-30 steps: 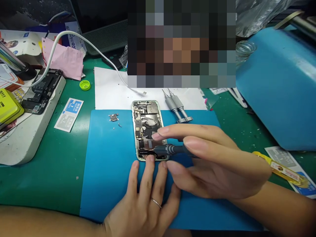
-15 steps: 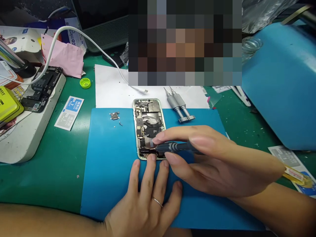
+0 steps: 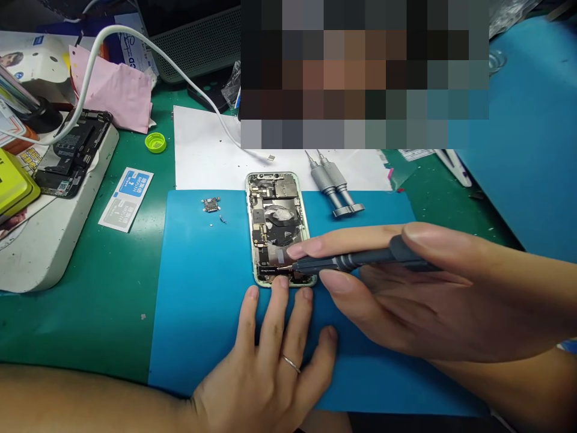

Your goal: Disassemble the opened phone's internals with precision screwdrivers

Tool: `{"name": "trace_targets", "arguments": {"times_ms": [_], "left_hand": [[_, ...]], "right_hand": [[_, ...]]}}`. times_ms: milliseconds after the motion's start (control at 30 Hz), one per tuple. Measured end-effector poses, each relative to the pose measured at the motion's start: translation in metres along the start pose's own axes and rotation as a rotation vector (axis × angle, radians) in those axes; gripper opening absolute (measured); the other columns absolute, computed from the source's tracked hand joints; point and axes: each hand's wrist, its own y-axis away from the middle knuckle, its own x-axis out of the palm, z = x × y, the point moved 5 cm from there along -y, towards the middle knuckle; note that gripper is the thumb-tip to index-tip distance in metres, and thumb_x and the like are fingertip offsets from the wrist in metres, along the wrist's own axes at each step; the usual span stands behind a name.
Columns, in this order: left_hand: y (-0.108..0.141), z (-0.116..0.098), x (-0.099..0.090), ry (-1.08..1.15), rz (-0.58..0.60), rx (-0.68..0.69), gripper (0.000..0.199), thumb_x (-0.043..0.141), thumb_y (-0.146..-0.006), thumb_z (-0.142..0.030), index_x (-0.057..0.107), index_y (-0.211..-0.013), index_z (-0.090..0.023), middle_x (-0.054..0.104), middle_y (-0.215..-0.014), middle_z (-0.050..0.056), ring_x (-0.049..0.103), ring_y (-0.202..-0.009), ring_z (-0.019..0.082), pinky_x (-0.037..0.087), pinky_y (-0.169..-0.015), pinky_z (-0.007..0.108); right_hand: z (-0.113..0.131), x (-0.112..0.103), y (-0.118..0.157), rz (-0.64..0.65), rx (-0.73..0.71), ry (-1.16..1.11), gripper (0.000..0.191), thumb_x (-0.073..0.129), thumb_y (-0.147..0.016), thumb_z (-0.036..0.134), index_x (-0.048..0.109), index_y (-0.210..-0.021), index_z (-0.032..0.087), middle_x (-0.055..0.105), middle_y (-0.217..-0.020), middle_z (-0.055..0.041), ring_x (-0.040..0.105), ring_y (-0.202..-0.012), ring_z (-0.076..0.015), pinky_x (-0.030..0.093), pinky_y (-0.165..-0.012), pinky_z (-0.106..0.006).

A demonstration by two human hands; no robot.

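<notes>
An opened phone [image 3: 280,222] lies on the blue mat [image 3: 198,300], its inner parts showing. My right hand [image 3: 419,288] holds a dark screwdriver [image 3: 360,260] almost level, its thin tip at the black strip near the phone's lower end. My left hand [image 3: 274,355], with a ring on one finger, rests on the mat with its fingers spread; the fingertips touch or nearly touch the phone's bottom edge. Left of the phone lie a small metal part [image 3: 211,205] and a tiny piece [image 3: 222,219].
Two grey metal screwdrivers [image 3: 336,183] lie behind the phone, partly on white paper [image 3: 202,150]. At the left are a green cap [image 3: 155,142], a card [image 3: 125,199] and another opened phone [image 3: 74,153] on a white box. A white cable [image 3: 169,75] arches overhead.
The view has shifted slightly. My right hand has opened up along the screwdriver, with more of its handle showing and the hand further right. The left hand stays by the phone.
</notes>
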Motion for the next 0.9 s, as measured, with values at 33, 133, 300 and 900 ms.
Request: {"name": "trace_targets", "arguments": {"times_ms": [33, 133, 300, 900], "left_hand": [[0.000, 0.000, 0.000, -0.001, 0.001, 0.000, 0.049, 0.042, -0.105, -0.034, 0.053, -0.150, -0.018, 0.059, -0.149, 0.016, 0.060, -0.134, 0.040, 0.044, -0.106, 0.057], [0.000, -0.001, 0.000, -0.001, 0.003, 0.000, 0.049, 0.042, -0.105, -0.034, 0.053, -0.150, -0.018, 0.059, -0.149, 0.016, 0.060, -0.134, 0.039, 0.044, -0.106, 0.057], [0.000, -0.001, 0.000, -0.004, -0.003, -0.005, 0.049, 0.042, -0.105, -0.034, 0.054, -0.150, -0.019, 0.059, -0.149, 0.016, 0.060, -0.134, 0.040, 0.043, -0.106, 0.058], [0.004, -0.001, -0.002, -0.005, -0.021, -0.003, 0.052, 0.047, -0.103, -0.036, 0.052, -0.151, -0.016, 0.059, -0.149, 0.018, 0.058, -0.135, 0.041, 0.036, -0.109, 0.059]], "right_hand": [[0.002, 0.000, 0.000, -0.001, -0.048, -0.025, 0.050, 0.059, -0.094, 0.021, 0.057, -0.140, 0.041, 0.080, -0.112, -0.0008, 0.078, -0.102, -0.0227, 0.068, -0.090, -0.034], [0.004, 0.001, 0.000, -0.033, -0.124, -0.096, 0.053, 0.057, -0.096, 0.020, 0.054, -0.146, 0.034, 0.080, -0.115, -0.0054, 0.078, -0.104, -0.0236, 0.067, -0.091, -0.033], [0.004, 0.001, -0.002, -0.045, -0.094, -0.097, 0.049, 0.064, -0.092, 0.022, 0.063, -0.139, 0.036, 0.081, -0.108, -0.0030, 0.079, -0.098, -0.0245, 0.068, -0.090, -0.033], [0.010, -0.007, -0.013, -0.090, 0.097, -0.016, 0.030, 0.061, -0.094, 0.030, 0.070, -0.121, 0.039, 0.081, -0.093, -0.0028, 0.078, -0.077, -0.0248, 0.071, -0.076, -0.042]]}}
